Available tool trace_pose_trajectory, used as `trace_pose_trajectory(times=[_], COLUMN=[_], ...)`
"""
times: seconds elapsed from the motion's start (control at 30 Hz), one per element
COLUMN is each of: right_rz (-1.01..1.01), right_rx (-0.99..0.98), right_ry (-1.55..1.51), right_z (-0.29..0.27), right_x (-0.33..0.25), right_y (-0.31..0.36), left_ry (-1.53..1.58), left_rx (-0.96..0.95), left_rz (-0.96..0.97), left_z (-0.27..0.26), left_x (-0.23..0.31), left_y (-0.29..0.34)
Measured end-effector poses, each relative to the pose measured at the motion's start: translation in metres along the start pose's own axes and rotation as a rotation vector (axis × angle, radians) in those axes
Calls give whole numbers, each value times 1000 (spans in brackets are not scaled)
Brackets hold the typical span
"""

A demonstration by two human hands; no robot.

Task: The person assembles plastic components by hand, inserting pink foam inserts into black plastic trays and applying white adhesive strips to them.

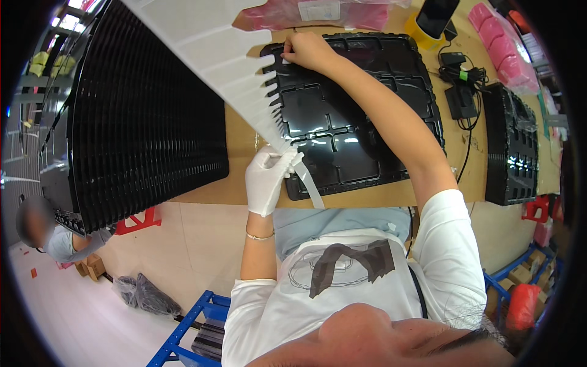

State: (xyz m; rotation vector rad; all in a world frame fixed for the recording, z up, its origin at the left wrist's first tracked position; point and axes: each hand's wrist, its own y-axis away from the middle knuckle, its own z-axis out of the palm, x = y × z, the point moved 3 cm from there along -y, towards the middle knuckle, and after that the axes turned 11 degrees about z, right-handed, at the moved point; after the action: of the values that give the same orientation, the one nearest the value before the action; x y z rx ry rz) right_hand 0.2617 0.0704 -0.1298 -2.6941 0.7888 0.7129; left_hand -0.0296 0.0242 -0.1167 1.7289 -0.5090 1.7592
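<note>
My left hand (263, 180), in a white glove, is closed on the narrow near end of a long white strip (202, 55) with a row of tabs along one edge. The strip rises away to the upper left, and a short tail of it (310, 185) hangs past my fingers over the tray's near edge. A black plastic tray (373, 144) with moulded compartments lies flat on the table. At its far left corner my bare right hand (310, 52) has fingertips pinched on a small white piece (285, 60), against the tray's rim.
A tall stack of black trays (147, 116) stands at the left, and a smaller black stack (512, 147) at the right. Black cables with an adapter (461, 101), a yellow phone stand (423, 37) and pink packages (504, 49) lie beyond. Another person (67, 241) is at far left.
</note>
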Motion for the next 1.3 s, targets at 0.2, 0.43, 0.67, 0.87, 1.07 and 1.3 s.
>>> trace_pose_trajectory(times=[0.2,0.43,0.67,0.87,1.07,1.3], right_rz=[-32,161,486,424,-140,576], right_rx=[123,-150,-555,-120,471,-90], right_ry=[-25,-846,-1617,-1150,-670,-365], right_z=[-9,-25,-44,-53,-99,-174], right_x=[0,13,-15,-37,-17,121], right_y=[8,55,204,274,309,330], left_ry=[-85,-45,267,339,337,208], left_rx=[-43,13,54,-59,-117,-175], left_rz=[-41,5,56,93,47,19], left_z=[8,4,38,75,95,102], left_x=[3,-5,12,8,14,2], left_y=[-3,3,23,34,39,57])
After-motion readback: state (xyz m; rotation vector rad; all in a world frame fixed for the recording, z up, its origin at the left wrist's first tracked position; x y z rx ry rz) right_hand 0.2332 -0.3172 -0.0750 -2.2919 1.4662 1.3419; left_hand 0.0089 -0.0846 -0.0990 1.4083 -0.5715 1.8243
